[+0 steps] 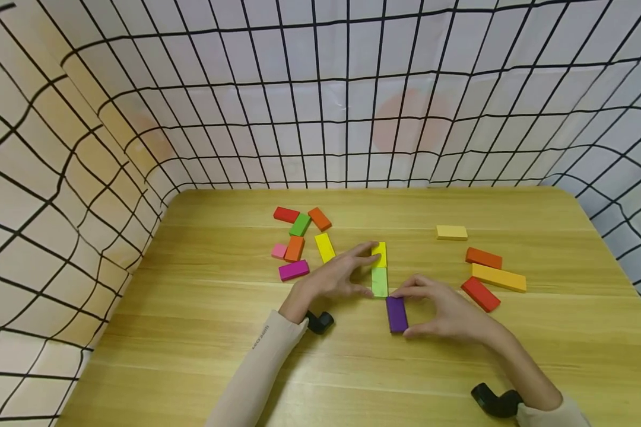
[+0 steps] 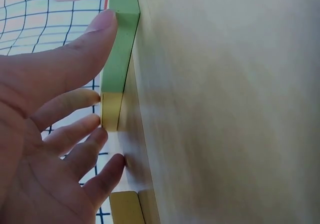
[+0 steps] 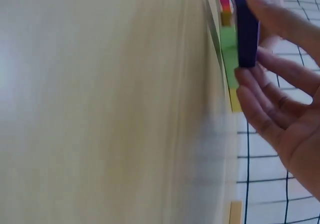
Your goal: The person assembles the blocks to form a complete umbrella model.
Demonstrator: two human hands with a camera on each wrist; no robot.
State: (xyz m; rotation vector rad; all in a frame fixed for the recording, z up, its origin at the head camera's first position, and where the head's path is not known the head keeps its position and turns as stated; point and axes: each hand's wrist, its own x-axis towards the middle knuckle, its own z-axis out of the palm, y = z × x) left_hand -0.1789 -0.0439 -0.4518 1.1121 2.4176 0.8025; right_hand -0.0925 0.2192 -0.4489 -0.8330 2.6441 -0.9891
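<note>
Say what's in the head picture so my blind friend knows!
A right hand pinches a purple block; the left hand touches a yellow block and a green block set end to end. Other blocks lie on the wooden table.

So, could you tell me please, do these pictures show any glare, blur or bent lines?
Head view: fairly sharp, though lines on the grid cloth curve at the sides; left wrist view: table softly blurred, colours muted; right wrist view: pale glare at the left edge, purple block almost navy.

Wooden table; gridded cloth (creased)
</note>
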